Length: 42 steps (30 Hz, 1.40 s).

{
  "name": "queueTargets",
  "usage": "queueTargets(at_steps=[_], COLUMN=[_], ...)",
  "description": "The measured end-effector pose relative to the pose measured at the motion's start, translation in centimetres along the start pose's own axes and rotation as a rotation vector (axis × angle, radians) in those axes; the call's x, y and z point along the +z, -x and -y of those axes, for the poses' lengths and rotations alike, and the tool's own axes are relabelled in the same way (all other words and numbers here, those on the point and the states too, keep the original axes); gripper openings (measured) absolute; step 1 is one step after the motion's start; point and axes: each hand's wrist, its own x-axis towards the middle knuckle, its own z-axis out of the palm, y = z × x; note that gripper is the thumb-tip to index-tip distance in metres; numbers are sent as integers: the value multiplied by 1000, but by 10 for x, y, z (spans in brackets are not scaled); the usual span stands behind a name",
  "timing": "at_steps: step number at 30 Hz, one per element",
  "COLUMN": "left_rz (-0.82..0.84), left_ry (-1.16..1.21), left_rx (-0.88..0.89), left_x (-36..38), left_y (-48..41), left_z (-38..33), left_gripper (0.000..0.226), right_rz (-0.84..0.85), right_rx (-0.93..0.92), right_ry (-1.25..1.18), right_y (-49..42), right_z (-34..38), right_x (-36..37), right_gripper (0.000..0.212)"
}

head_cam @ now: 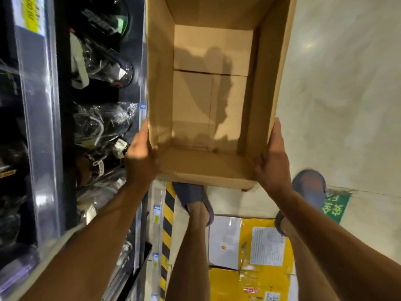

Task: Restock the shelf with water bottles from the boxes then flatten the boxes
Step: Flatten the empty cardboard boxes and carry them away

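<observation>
**Holding an open box up beside the shelf**

Both hands grip a brown cardboard box [160,83] by its near end, and it hangs in the air in front of the person, above the floor, with its open top turned towards the camera. The left hand [141,157] clamps the near left corner, thumb lying up along the outside of the left wall. The right hand [273,161] clamps the near right corner in the same way, thumb pointing up the right wall. The other fingers of both hands are mostly hidden behind the cardboard.

Inside the box the bare bottom flaps show, meeting at a seam across the middle, with the shadow of a head and shoulders falling over them.

Just to the left of the box stands the shelf [41,127], dark and blurred, stocked with goods in clear plastic wrap [102,120]; a yellow price label [32,14] sits on its edge rail. A black-and-yellow striped strip [168,224] runs along the shelf's foot.

Below the box, two feet in blue slippers [191,196] stand on the pale floor [347,83]. Yellow cartons [264,279] with white labels lie near the feet, and a green sign [335,205] is stuck to the floor at the right.
</observation>
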Motion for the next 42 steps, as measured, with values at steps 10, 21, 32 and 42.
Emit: queueTargets(at_steps=[10,21,32,42], left_rz=[316,365,584,758], left_ry=[217,198,327,903], left_rx=[30,140,-93,-358], left_x=[76,131,77,43], left_y=[13,0,-14,-17], left_z=[-115,-199,-300,-395], left_gripper=[79,74,57,23], right_rz=[-68,-191,-294,-340], right_rx=[215,327,131,49], right_ry=[65,145,298,175], right_y=[-5,6,44,49], right_z=[-68,-94,-26,11], right_x=[-129,-214,-197,-154], right_gripper=[76,74,89,73])
